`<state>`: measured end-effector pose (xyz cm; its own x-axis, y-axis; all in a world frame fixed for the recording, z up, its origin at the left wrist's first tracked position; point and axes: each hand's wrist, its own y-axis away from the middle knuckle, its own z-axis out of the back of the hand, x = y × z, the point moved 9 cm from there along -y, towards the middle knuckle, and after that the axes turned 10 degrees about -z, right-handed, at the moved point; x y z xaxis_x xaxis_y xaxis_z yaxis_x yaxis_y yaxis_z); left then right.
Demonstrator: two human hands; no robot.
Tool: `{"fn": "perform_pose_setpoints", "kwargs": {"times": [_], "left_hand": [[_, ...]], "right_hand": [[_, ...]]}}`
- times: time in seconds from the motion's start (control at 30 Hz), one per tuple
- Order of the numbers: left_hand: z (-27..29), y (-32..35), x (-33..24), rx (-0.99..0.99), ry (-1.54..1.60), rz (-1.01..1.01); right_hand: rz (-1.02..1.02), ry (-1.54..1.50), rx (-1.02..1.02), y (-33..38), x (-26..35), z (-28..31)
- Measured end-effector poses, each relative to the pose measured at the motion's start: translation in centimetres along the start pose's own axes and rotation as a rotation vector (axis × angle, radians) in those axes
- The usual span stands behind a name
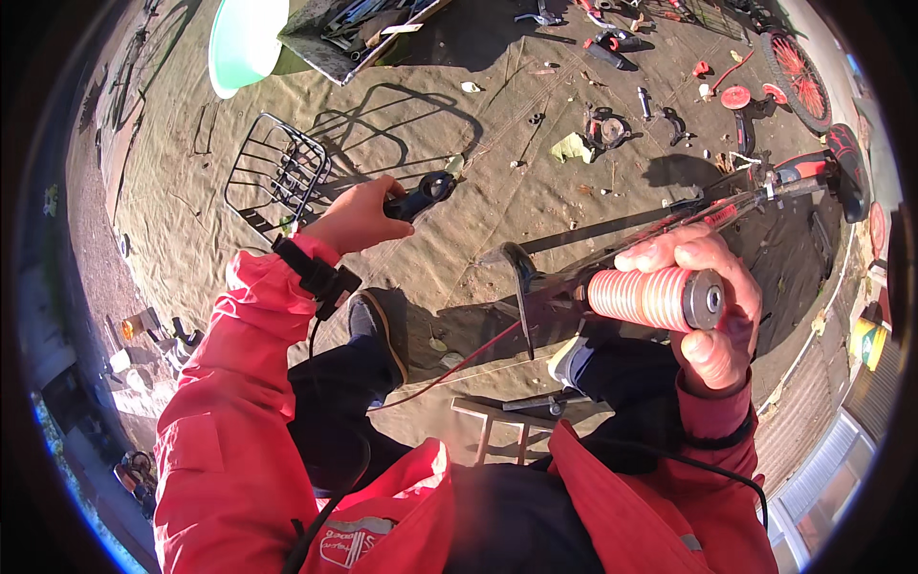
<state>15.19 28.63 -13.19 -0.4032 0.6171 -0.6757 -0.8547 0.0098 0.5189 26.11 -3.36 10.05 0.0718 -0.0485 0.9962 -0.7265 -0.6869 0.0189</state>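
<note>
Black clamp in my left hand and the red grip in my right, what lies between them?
In the head view, mostly bare tarp between the clamp and the grip, plus the black brake lever.

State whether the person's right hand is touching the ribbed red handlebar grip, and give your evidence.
Touching. The head view shows the right hand wrapped around the ribbed red handlebar grip, fingers curled over its top and no gap visible.

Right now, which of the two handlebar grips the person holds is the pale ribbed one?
The one in the right hand: the pinkish ribbed grip, with a round metal end cap. The left hand holds a black grip, dark and smooth-looking.
</note>
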Motion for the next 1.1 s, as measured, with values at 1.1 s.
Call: {"fn": "perform_pose_setpoints", "kwargs": {"times": [1.1], "left_hand": [[3.1, 12.7, -22.8, -0.340, 1.035, -0.451]], "right_hand": [[-0.062, -0.137, -0.048, -0.3, -1.5, -0.3]]}}
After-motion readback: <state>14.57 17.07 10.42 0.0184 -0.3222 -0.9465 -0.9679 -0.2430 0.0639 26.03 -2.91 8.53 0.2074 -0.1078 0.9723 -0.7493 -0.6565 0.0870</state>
